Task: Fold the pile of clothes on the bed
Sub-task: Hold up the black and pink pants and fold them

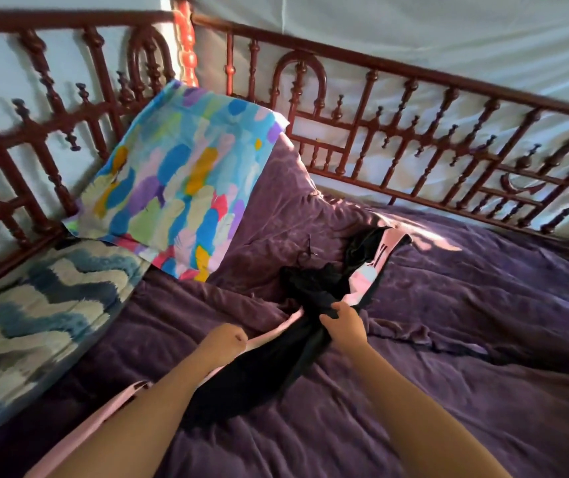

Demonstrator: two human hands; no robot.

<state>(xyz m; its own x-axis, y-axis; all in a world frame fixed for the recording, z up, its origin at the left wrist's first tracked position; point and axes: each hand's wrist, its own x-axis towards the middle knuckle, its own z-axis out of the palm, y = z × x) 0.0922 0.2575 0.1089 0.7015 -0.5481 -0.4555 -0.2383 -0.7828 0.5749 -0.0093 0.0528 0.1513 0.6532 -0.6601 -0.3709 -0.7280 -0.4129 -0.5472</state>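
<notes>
A black garment with pink trim (314,288) lies crumpled in the middle of the purple bed cover (466,322). One black part stretches towards me between my arms. My left hand (226,339) is a closed fist gripping the pink edge of that garment. My right hand (343,324) pinches the black fabric a little farther up, thumb and fingers curled round a fold. A pink strip of the same cloth runs down under my left forearm.
A bright multicoloured pillow (179,177) leans against the dark red wooden bed railing (414,108). A blue and white zigzag pillow (34,315) lies at the left. A purple pillow (283,208) sits behind the garment. The railing encloses the far and left sides.
</notes>
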